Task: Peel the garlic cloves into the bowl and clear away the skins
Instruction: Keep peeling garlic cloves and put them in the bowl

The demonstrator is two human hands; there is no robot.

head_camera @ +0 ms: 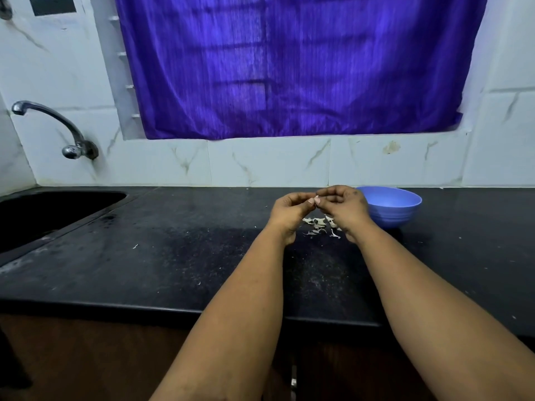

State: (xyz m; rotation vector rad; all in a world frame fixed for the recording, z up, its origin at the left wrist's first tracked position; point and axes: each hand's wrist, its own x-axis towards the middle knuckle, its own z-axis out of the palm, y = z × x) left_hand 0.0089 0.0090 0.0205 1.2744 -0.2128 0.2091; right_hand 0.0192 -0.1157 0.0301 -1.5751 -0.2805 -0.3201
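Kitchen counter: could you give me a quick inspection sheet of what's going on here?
Surface: black counter, dusty, speckled with small bits.
Job's things: blue bowl at the back right; pile of garlic skins on the counter under the hands.
Clutter: stray skin fleck left of the pile.
Hands: left hand and right hand meet, fingers curled, pinching something too small to make out.
Cables: nothing seen.
Surroundings: sink and tap at left, purple curtain, tiled wall.

1 bowl [389,205], 2 hands, 1 tap [58,128]
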